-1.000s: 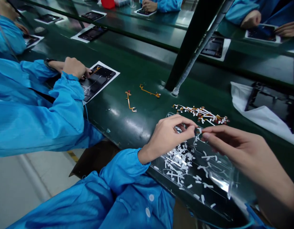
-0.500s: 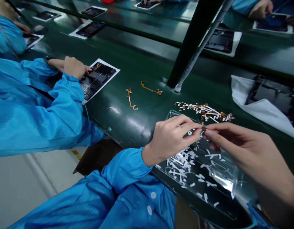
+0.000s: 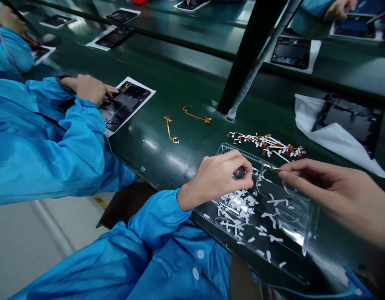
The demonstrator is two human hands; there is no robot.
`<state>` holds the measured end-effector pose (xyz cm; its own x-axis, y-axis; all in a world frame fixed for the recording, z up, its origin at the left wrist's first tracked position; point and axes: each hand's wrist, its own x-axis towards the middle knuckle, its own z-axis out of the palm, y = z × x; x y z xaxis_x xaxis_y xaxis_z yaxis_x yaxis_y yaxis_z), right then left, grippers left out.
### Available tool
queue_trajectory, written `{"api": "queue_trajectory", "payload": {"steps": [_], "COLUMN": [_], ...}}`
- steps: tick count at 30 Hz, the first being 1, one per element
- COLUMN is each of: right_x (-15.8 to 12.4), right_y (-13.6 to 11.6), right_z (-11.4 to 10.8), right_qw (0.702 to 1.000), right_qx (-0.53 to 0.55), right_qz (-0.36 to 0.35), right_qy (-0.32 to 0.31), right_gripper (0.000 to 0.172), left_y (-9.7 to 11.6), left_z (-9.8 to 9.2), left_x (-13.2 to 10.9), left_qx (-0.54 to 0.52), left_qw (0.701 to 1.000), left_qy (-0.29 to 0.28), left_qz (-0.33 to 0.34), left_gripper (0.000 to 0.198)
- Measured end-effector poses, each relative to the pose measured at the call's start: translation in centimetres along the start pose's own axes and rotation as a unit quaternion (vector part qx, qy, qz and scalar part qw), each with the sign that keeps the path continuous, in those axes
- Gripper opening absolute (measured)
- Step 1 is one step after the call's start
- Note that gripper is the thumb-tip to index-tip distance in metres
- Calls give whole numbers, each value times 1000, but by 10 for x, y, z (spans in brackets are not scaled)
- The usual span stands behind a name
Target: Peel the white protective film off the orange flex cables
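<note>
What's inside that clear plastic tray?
Many small white scraps, thickest near the left hand, lie in the tray. That hand covers one part, so anything beneath is hidden.

Right hand (image 3: 328, 189) is pinching a thin strip (image 3: 271, 167) over the clear tray (image 3: 306, 233); left hand (image 3: 215, 179) is hovering near white scraps (image 3: 239, 204).

Colours noted: plain blue sleeve (image 3: 164, 208), dark green bench (image 3: 176, 83).
Flex cables (image 3: 267, 144) orange-gold with white strips; tray (image 3: 308, 227) clear; scraps (image 3: 237, 204) white; device frame (image 3: 351, 121) black; sheet (image 3: 307, 112) white; floor stripe (image 3: 100, 202) yellow.
</note>
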<state>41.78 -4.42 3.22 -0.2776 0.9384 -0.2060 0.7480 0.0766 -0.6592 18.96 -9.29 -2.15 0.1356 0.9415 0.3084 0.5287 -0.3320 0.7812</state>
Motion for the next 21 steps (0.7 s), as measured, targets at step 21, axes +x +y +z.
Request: {"api": "queue_trajectory", "payload": {"steps": [21], "right_x": [7], "right_y": [-7], "right_z": [5], "right_qw": [999], "right_qx": [-3], "right_qz": [-14], "right_qy": [-30], "right_gripper": [48], "left_y": [-6], "left_z": [-11], "left_x": [6], "left_qx": [58], "left_qw": [984], "left_qy": [168], "left_qz": [14], "left_gripper": [17]}}
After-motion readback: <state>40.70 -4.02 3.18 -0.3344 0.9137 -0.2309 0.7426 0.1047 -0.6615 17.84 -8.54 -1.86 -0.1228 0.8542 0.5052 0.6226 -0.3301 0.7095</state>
